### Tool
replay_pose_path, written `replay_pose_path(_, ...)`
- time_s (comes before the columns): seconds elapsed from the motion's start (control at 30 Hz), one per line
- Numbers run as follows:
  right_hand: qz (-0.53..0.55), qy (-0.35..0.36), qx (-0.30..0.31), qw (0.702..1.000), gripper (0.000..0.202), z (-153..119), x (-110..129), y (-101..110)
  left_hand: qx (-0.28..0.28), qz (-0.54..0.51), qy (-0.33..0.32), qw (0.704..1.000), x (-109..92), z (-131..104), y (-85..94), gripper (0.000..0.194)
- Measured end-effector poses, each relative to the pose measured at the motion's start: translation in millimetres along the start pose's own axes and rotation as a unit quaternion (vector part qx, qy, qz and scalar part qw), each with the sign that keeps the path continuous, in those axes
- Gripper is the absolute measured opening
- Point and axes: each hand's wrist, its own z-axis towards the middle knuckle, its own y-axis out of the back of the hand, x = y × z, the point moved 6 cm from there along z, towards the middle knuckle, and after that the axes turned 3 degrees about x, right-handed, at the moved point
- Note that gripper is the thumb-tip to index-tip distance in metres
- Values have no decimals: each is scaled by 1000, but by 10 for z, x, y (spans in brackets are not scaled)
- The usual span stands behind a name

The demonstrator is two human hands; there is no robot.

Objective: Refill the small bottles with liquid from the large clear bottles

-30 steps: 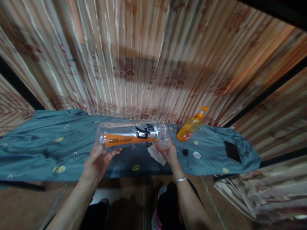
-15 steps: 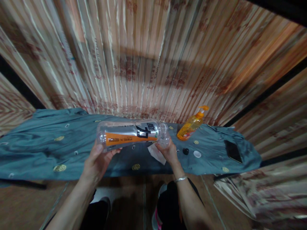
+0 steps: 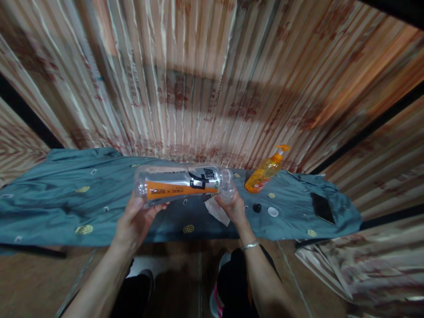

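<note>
Held sideways above the cloth is a clear plastic bottle (image 3: 179,183) with an orange and black label. Its base points left and its neck points right. My left hand (image 3: 137,218) is closed around the base end from below, thumb on the near side. Around the neck, my right hand (image 3: 233,205) grips with fingers partly hidden behind the clear plastic. A white tissue (image 3: 217,211) lies on the cloth just under the neck, beside my right wrist. To the right of that hand are a small black cap (image 3: 257,207) and a white disc (image 3: 273,212).
A pump bottle of yellow-orange liquid (image 3: 263,176) stands behind the cap. Farther right lies a black phone (image 3: 322,208). Green patterned cloth (image 3: 109,221) covers the narrow table. A striped curtain (image 3: 185,88) hangs close behind, with dark frame bars (image 3: 371,126) at the sides.
Both hands keep the same hold on the bottle, which stays almost level. The whole view has shifted very slightly; nothing else has visibly moved.
</note>
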Motion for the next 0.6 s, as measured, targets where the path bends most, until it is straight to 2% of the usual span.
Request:
replay_pose_path(0.23, 15, 3, -1, 1000, 66, -5, 0, 6, -6, -12, 0, 1000, -17, -14, -38, 55)
replay_pose_path(0.4, 13, -4, 6, 1000, 68, -2, -6, -2, 4, -12, -3, 1000, -11, -4, -33, 69)
replay_pose_path(0.6, 9, -6, 4, 1000, 68, -8, -14, -2, 13, -8, -3, 1000, -5, -4, -21, 67)
